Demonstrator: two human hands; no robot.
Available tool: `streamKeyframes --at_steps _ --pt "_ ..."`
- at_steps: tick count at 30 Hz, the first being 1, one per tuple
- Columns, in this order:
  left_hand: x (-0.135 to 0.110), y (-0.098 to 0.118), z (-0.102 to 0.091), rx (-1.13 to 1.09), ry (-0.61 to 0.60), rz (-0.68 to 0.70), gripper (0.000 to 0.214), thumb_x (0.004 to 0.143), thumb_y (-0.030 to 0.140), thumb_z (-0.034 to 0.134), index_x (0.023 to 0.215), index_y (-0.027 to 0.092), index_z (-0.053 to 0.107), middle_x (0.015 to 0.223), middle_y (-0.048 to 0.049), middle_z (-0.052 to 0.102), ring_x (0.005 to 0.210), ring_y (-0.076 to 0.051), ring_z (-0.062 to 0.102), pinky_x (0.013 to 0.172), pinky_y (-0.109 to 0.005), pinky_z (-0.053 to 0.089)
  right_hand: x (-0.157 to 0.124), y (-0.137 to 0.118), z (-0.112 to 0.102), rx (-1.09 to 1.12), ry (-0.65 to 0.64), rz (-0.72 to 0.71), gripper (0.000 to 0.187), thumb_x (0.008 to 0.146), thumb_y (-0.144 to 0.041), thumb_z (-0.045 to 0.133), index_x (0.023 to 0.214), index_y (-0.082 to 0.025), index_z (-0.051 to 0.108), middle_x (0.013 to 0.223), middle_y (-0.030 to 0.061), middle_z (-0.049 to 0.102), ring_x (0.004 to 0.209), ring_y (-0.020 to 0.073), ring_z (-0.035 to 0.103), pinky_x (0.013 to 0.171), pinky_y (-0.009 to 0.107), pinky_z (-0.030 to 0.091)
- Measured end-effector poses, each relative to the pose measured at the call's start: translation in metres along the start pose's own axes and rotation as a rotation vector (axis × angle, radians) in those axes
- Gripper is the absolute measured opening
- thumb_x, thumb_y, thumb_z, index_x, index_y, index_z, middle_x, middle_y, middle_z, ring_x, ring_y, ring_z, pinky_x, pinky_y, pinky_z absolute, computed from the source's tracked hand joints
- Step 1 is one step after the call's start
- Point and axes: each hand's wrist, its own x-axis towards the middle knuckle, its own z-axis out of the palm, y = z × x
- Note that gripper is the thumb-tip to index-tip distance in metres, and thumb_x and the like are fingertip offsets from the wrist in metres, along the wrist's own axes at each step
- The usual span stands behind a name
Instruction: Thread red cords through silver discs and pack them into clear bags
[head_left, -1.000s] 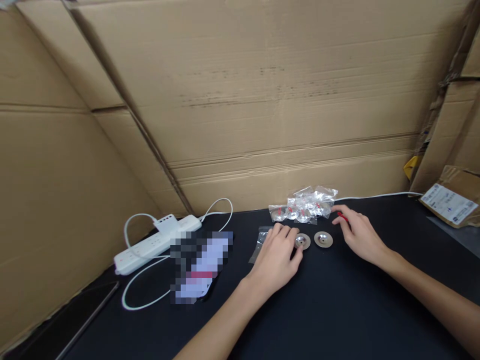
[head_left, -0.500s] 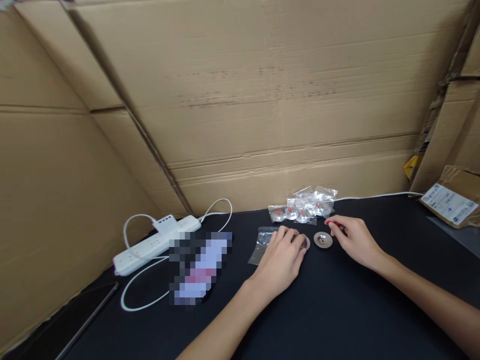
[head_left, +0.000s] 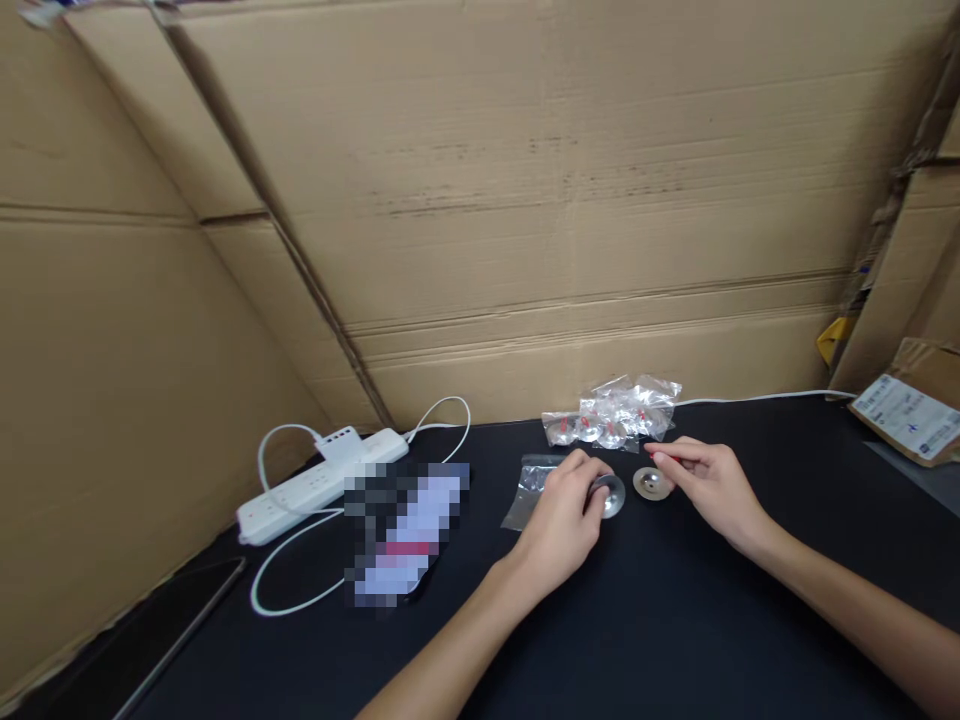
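My left hand (head_left: 568,500) is closed on the edge of a small dished metal disc, a finger cymbal by its look (head_left: 613,496), tilted up off the black table. Under and beside that hand lies a clear plastic bag (head_left: 523,497), partly covered. My right hand (head_left: 705,485) pinches a thin red strip (head_left: 664,456) between thumb and forefinger; its exact kind is too small to tell. Just below these fingertips is a second metal disc (head_left: 651,484), with small dark holes at its centre. Whether the right fingers touch its rim I cannot tell.
Several clear bags (head_left: 616,415) with metal discs and red pieces lie behind the hands. A white power strip (head_left: 292,500), cables and a blurred-out object (head_left: 412,540) are on the left. At right lies a labelled brown package (head_left: 909,412). Cardboard walls (head_left: 480,200) enclose the table.
My left hand has raised and tilted its disc, so more of it shows. The right hand with the red strip is now closer to the second disc. The view has shifted slightly.
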Motion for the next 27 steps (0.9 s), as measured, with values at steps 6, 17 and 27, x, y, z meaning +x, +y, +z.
streamKeyframes --at_steps 6,17,27 --pt "0.004 0.002 0.005 -0.419 0.03 -0.279 0.016 0.086 0.028 0.057 0.081 0.016 0.067 0.069 -0.0016 0.06 0.058 -0.013 0.052 0.055 -0.025 0.038 -0.001 -0.004 0.005 0.237 -0.045 0.126 0.036 0.079 -0.038 0.072 0.105 -0.015 0.064 0.074 0.0069 0.072 0.073 0.0232 0.071 0.075 0.037 0.057" --pt "0.005 0.018 0.003 -1.152 -0.035 -0.481 0.014 0.084 0.021 0.065 0.091 0.011 0.069 0.087 -0.0105 0.068 0.08 -0.018 0.063 0.07 -0.029 0.049 -0.015 -0.027 0.011 -0.285 -0.075 -0.28 0.009 0.092 -0.022 0.055 0.091 -0.021 0.065 0.082 0.002 0.065 0.068 0.0157 0.058 0.065 0.029 0.046" --pt "0.0 0.024 0.005 -1.215 -0.108 -0.403 0.02 0.085 0.023 0.067 0.1 0.01 0.07 0.092 -0.0113 0.069 0.086 -0.021 0.065 0.091 -0.041 0.05 -0.016 -0.018 0.009 -0.396 -0.197 -0.297 0.01 0.096 -0.019 0.047 0.091 -0.02 0.056 0.083 0.0005 0.056 0.068 0.0133 0.052 0.064 0.026 0.041"
